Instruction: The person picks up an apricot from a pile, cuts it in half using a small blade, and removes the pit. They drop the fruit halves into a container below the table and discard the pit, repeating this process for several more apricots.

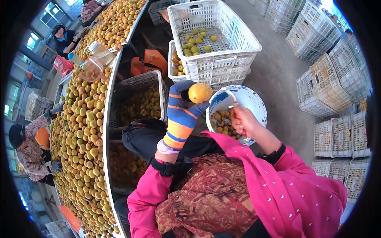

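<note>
My left hand [181, 111] wears a blue and orange striped glove and holds a yellow-orange fruit [199, 93] at its fingertips, raised above my lap. My right hand [242, 121] is bare and closed on a small white-handled tool [231, 99], held over a white and blue bowl [256, 103]. The bowl holds several cut fruit pieces [222, 123]. Both hands are close together, the fruit just left of the tool.
A long table [79, 131] piled with yellow fruit runs along the left, with other people working at its far side. White plastic crates [214, 37] with a few fruit stand ahead; stacked empty crates [341, 79] line the right. A dark crate [139, 99] of fruit sits beside the table.
</note>
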Tool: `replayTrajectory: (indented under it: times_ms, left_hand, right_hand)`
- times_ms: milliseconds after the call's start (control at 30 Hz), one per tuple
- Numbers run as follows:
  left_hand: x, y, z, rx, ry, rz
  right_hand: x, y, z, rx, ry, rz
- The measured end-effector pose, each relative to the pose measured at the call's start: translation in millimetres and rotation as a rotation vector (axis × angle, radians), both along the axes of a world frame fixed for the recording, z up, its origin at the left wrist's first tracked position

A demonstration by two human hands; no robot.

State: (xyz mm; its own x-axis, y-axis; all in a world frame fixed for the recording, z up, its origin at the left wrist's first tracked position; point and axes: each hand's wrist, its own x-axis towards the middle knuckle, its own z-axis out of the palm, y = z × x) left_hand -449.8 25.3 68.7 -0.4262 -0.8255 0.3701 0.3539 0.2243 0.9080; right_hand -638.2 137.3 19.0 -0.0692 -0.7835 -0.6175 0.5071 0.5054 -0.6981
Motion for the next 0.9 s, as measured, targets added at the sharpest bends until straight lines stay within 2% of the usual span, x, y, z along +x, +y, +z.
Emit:
replayTrajectory:
  times_ms: [33,100,167,200,233,267,300,333,367,400,467,500,533,567,600,633,667,700,733,833,867,900]
  left_hand:
    - [2,-1,2,0.034,0.017,-0.024]
    - [8,6,11,0.11,0.078,-0.032]
    - [19,1,-1,0.18,0.162,-0.06]
    - [27,4,7,0.247,0.192,-0.054]
    - [37,9,16,0.317,0.222,-0.038]
    - [46,11,21,0.35,0.295,-0.04]
    - [60,14,23,0.36,0.354,-0.033]
    - [74,16,31,0.4,0.427,-0.051]
    - [92,22,40,0.436,0.493,-0.056]
    - [106,33,45,0.441,0.469,0.034]
    - [137,51,52,0.381,0.444,0.237]
    - [154,70,63,0.318,0.38,0.396]
    - [175,85,76,0.411,0.415,0.37]
    - [188,104,83,0.391,0.437,0.526]
    - [201,109,69,0.281,0.41,0.68]
    - [215,116,61,0.208,0.51,0.708]
    - [232,126,53,0.141,0.521,0.75]
    - [247,140,51,0.113,0.438,0.887]
    - [260,159,54,0.099,0.46,0.957]
    - [312,195,45,0.111,0.511,1.119]
    - [324,218,57,0.123,0.58,1.112]
    - [331,234,61,0.105,0.582,1.17]
  right_hand:
    - [-6,4,0,-0.01,-0.002,0.012]
    - [-11,11,0,-0.047,-0.072,-0.198]
    - [-15,14,-12,-0.19,0.057,-0.243]
    - [-32,15,-33,-0.125,0.267,-0.038]
    - [-51,11,-62,-0.051,1.051,0.515]
    - [-64,16,-75,-0.147,1.59,1.268]
    - [-64,11,-66,-0.159,1.672,1.23]
    - [-54,0,-51,-0.009,1.527,0.746]
    - [-57,-12,-60,-0.221,1.496,0.584]
    - [-46,-29,-49,-0.419,1.408,0.487]
    - [7,-64,-10,-0.529,0.956,0.464]
    - [22,-87,-28,-0.474,0.892,0.423]
    - [39,-109,-26,-0.556,0.709,0.603]
    - [65,-138,-59,-0.641,0.536,0.499]
    - [90,-163,-63,-0.552,0.425,0.647]
    - [144,-163,-43,-0.563,0.394,0.626]
    - [166,-186,-54,-0.623,0.283,0.932]
    - [206,-180,-52,-0.694,0.295,0.936]
    - [241,-163,-32,-0.732,0.255,1.021]
    - [315,-91,61,-1.199,0.436,1.253]
    - [335,-78,74,-1.361,0.491,1.305]
    - [356,-85,64,-1.386,0.45,1.351]
